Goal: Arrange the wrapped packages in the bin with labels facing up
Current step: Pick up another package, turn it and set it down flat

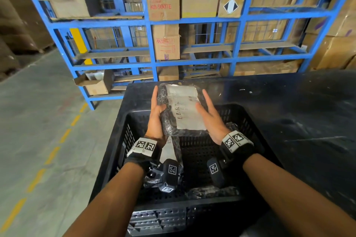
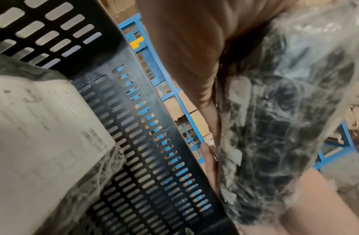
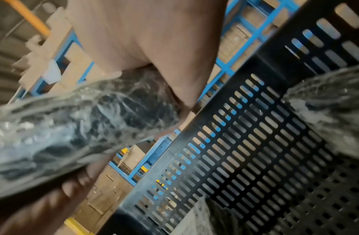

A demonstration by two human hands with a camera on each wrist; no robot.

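**Package held over the bin, label up**

Head view. Both hands hold one wrapped package point(image 1: 182, 110) above the far half of the black bin point(image 1: 256, 131), its white label point(image 1: 185, 107) facing up. The left hand point(image 1: 157, 119) grips the left edge, thumb on top; the right hand point(image 1: 211, 116) grips the right edge, thumb on the label. A second package point(image 1: 170, 152) lies in the bin near its left wall; more wrapped bulk point(image 1: 212, 191) lies along the near wall. The bin stands on a dark table point(image 1: 298, 102), with blue racking point(image 1: 152, 44) beyond.

Left wrist view. The palm point(image 2: 184, 47) presses the film-wrapped package point(image 2: 285, 111), a finger point(image 2: 208, 159) along its side. A label-up package point(image 2: 44, 135) rests against the bin's slotted wall point(image 2: 144, 143).

Right wrist view (blurred). Fingers point(image 3: 78, 186) curl beneath the package point(image 3: 74, 127), palm point(image 3: 154, 39) at its edge, above the bin's wall point(image 3: 245, 143).
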